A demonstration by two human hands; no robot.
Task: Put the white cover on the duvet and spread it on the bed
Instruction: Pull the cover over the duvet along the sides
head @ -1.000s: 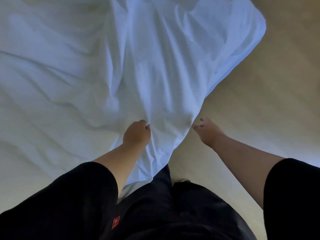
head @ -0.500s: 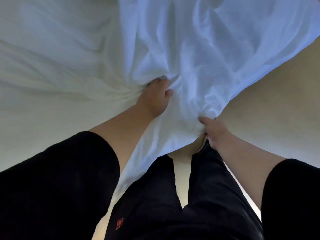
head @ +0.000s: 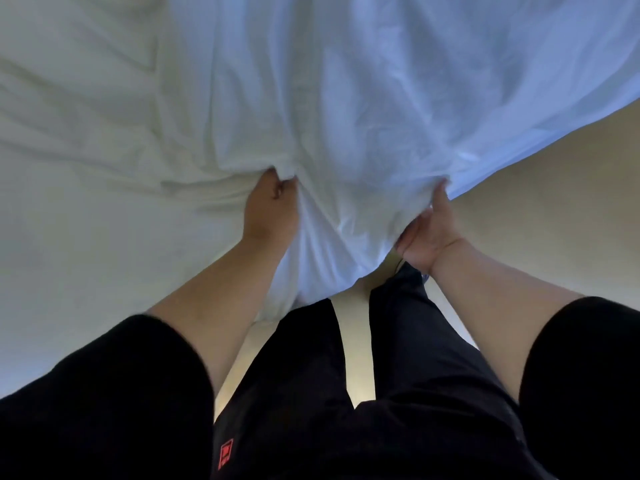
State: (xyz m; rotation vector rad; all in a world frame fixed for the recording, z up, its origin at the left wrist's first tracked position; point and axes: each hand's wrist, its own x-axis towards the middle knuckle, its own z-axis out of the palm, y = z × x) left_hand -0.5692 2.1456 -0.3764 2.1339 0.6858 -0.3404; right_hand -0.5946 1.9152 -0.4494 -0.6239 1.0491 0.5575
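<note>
You are gripping the cover (head: 363, 109) with both hands: your left hand (head: 270, 209) is bunching a fold of it in curled fingers, and your right hand (head: 429, 233) is pinching its edge from below. The cover is lying rumpled over the bed (head: 69, 220), its corner hanging beside your legs (head: 346, 393).

White cover (head: 398, 98) fills the whole upper frame, bunched folds between left hand (head: 270, 209) and right hand (head: 427, 233) (both gripping it), no gap there. Open beige floor (head: 536, 202) right of the cover edge. Black trouser legs (head: 398, 358) block low centre; narrow floor strip between them.
</note>
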